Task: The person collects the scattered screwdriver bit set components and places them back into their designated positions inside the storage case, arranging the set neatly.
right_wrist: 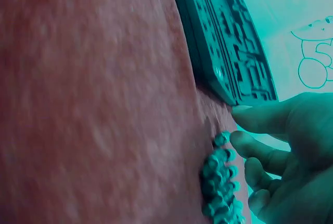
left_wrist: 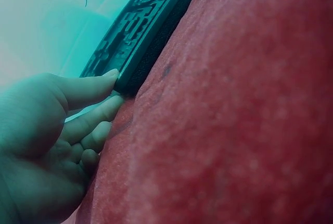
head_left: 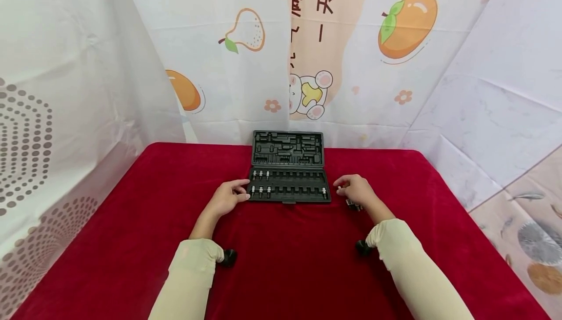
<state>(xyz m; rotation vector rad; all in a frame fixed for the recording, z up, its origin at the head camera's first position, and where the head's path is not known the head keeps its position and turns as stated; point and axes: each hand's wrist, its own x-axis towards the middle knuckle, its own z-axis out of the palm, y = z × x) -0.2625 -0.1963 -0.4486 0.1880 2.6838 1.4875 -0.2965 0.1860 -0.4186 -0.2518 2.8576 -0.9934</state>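
A black tool case (head_left: 290,183) lies with its lid (head_left: 287,148) raised at the back of the red table. Small silver socket bits (head_left: 261,191) fill several slots on its left, and one more bit (head_left: 324,192) sits at the right end of the front row. My left hand (head_left: 226,197) touches the case's left side, thumb (left_wrist: 99,89) at the front corner. Just right of the case, my right hand (head_left: 357,190) hovers at a cluster of loose metal bits (right_wrist: 218,182). Its thumb and forefinger are apart, with the forefinger (right_wrist: 255,146) right beside the endmost bit.
A red cloth (head_left: 290,261) covers the table. Behind it hangs a white curtain (head_left: 197,27) printed with fruit, and further sheets (head_left: 496,90) close off the sides. A black wrist device (head_left: 229,257) shows at the left cuff, another (head_left: 363,248) at the right.
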